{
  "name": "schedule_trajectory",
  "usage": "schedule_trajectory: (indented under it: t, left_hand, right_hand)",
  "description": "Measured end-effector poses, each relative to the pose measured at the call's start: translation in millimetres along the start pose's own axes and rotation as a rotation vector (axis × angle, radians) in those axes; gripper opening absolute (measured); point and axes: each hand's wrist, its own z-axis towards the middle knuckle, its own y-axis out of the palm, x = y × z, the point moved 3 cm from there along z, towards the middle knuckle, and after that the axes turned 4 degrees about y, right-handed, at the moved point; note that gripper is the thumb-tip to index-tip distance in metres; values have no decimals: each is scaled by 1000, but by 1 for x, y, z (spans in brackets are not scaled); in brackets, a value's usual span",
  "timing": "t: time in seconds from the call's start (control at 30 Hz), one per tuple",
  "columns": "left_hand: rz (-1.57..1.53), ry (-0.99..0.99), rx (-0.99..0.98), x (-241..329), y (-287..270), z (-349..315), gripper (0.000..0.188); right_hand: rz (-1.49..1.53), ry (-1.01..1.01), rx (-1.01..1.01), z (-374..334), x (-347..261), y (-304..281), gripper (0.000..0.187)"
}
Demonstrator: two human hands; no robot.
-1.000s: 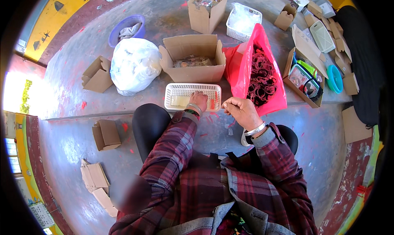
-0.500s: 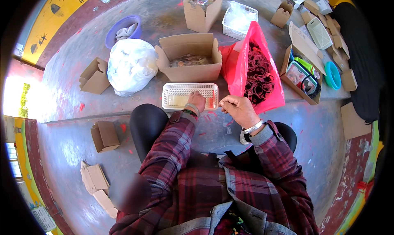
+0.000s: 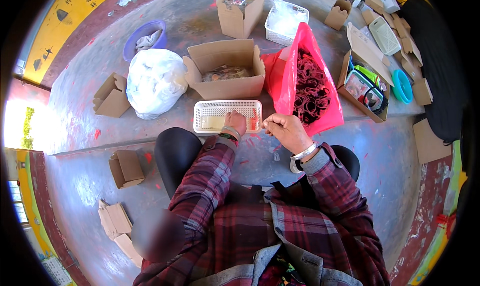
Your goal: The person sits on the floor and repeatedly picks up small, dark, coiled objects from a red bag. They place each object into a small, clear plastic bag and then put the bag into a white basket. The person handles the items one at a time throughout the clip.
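White basket (image 3: 220, 111) sits between cardboard box (image 3: 227, 71) and knees.

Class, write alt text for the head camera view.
A seated person's left hand reaches into a white basket while the right hand hovers beside a pink bag of dark red rings; cardboard boxes surround them.
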Motion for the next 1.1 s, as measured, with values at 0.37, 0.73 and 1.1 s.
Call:
schedule_trajectory:
  t: [0.37, 0.73, 1.1]
  left_hand:
    - [-84, -56, -8, 2, -8, -3, 23]
    - [-49, -16, -44, -3, 4, 1, 24]
    - [-1604, -89, 218, 3, -94, -20, 20]
  right_hand:
    - [-3, 9, -3, 0, 2, 1, 17]
    - [17, 22, -5, 3, 6, 1, 17]
    - [280, 136, 280, 9, 3, -35, 15]
